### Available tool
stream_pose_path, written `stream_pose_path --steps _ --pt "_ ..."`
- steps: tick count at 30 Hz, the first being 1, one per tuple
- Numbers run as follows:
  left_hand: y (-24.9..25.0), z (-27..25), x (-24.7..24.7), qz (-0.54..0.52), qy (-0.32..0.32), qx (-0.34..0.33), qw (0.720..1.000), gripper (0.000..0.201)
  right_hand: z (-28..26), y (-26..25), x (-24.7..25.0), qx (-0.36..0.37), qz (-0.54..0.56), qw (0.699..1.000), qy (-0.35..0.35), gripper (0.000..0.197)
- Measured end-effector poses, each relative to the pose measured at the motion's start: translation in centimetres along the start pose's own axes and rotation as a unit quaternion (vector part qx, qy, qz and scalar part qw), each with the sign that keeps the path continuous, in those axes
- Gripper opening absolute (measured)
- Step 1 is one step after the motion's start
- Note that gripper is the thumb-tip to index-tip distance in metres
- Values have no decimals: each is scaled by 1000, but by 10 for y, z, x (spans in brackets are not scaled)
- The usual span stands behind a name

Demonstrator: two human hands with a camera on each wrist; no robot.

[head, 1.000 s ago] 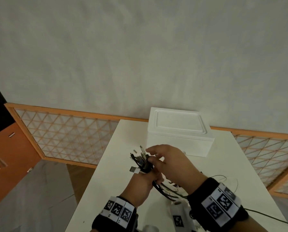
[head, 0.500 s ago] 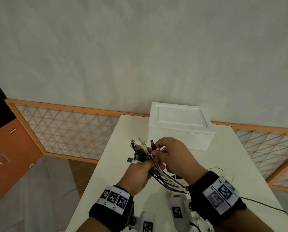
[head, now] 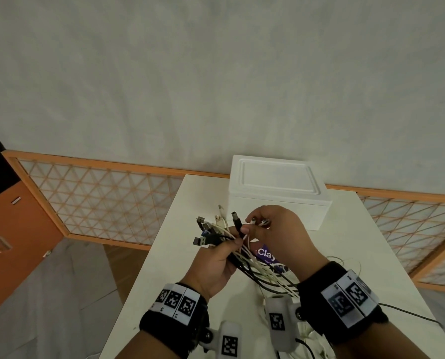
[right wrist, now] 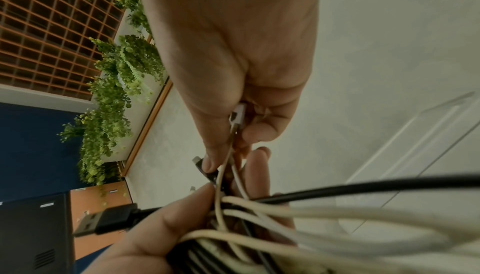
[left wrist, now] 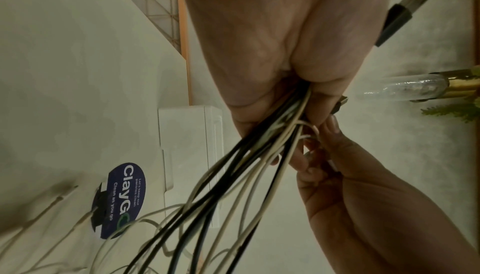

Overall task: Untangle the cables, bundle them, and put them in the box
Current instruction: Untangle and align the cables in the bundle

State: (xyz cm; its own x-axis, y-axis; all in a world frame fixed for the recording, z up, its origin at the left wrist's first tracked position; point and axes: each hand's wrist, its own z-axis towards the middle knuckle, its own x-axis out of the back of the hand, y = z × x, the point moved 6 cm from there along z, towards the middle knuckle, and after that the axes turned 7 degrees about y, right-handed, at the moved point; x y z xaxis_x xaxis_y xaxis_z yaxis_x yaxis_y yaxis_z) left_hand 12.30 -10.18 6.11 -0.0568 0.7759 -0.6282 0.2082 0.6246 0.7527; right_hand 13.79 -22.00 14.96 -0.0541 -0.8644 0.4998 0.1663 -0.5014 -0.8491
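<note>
My left hand [head: 222, 257] grips a bundle of black and white cables [head: 257, 270] above the white table [head: 164, 255], their plugs [head: 211, 229] fanning out up and to the left. In the left wrist view the cables [left wrist: 249, 167] run down out of that fist. My right hand [head: 270, 229] pinches a thin white cable by its small white plug [right wrist: 239, 115] right beside the left hand's fingers. The closed white box [head: 275, 187] stands just behind both hands. The loose cable ends trail off on the table toward me.
A purple sticker [head: 266, 255] lies on the table under the hands. An orange lattice screen [head: 99, 200] runs behind the table against a grey wall. An orange cabinet [head: 14, 229] stands at the left. Thin wires [head: 345, 263] lie on the table at the right.
Both hands have risen slightly with the bundle. My right hand has slid from over the left hand's plugs to pinching a single white plug at the bundle's right side.
</note>
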Motion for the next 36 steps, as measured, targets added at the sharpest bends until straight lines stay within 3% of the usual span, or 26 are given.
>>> stream_pose_path --steps 3,6,15,20,24,27,32,36 --pt "0 2 1 -5 8 5 1000 29 0 0 0 -9 7 1000 5 12" --pt "0 1 -2 5 2 5 1000 38 0 -4 -2 28 -21 999 5 17" --pt "4 -4 -9 37 -45 -38 998 24 -1 -9 -8 58 -75 994 -51 29" --pt "5 -6 -2 143 -23 -59 988 21 -1 -8 -8 61 -96 992 -46 43" --pt "14 -14 -3 277 -38 -98 955 13 -4 -10 -8 25 -53 995 -79 65" --pt "19 -18 -5 345 -68 -123 928 18 -5 -17 -10 28 -54 990 -128 60" --pt "17 -21 -16 348 -104 -82 928 16 -7 -27 -12 92 -87 979 -158 37" --pt "13 -21 -23 365 -143 -77 917 13 -7 -30 -17 117 -146 958 -216 52"
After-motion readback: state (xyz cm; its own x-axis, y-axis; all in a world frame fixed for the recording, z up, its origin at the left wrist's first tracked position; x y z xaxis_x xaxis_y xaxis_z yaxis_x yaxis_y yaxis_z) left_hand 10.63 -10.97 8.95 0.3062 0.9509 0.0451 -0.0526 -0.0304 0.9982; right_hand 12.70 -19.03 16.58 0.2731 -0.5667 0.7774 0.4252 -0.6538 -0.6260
